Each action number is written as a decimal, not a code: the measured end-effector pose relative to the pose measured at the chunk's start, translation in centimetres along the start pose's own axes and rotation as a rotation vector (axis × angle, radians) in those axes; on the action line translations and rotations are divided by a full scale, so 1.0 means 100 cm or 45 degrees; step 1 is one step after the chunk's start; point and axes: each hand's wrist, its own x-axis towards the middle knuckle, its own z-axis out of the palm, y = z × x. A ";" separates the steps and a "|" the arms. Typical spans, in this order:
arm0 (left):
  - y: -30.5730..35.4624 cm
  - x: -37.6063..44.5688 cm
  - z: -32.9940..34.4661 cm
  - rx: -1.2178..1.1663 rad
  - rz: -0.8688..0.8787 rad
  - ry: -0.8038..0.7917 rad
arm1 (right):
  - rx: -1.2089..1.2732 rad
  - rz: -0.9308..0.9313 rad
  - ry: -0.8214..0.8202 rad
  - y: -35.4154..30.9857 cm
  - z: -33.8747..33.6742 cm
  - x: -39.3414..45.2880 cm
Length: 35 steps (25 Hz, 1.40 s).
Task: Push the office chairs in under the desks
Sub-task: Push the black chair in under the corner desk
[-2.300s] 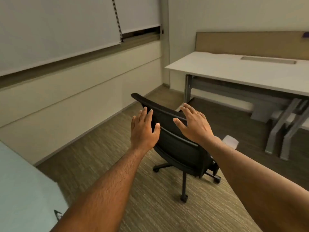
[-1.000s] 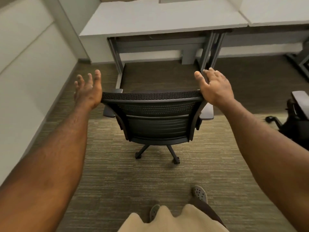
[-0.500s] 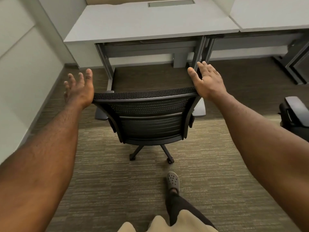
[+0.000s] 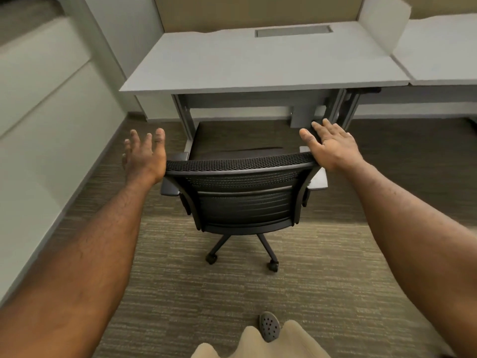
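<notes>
A black mesh-backed office chair (image 4: 242,197) on castors stands on the carpet, its back toward me and its seat facing the white desk (image 4: 258,60). My left hand (image 4: 144,156) presses flat against the left top corner of the backrest, fingers spread. At the right top corner rests my right hand (image 4: 333,146), palm on the frame and fingers apart. Neither hand is curled around the frame. The seat front lies near the desk's front edge, between its grey legs.
A pale wall (image 4: 46,120) runs along the left. A second white desk (image 4: 444,58) adjoins on the right, split off by a divider panel (image 4: 382,19). My shoe (image 4: 269,326) and trouser leg show at the bottom. Carpet surrounds the chair.
The chair has rolled forward toward the desk with both hands on its backrest corners. I have stepped closer, and the second chair at the right has left the view.
</notes>
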 end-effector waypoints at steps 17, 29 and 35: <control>0.096 0.149 0.073 0.066 -0.084 0.071 | -0.032 -0.010 0.019 0.036 -0.014 0.227; 0.140 0.264 0.106 0.382 -0.095 -0.363 | -0.127 -0.020 -0.094 0.039 -0.021 0.342; 0.192 0.299 0.105 0.723 0.014 -0.556 | 0.147 0.165 0.061 0.035 -0.024 0.361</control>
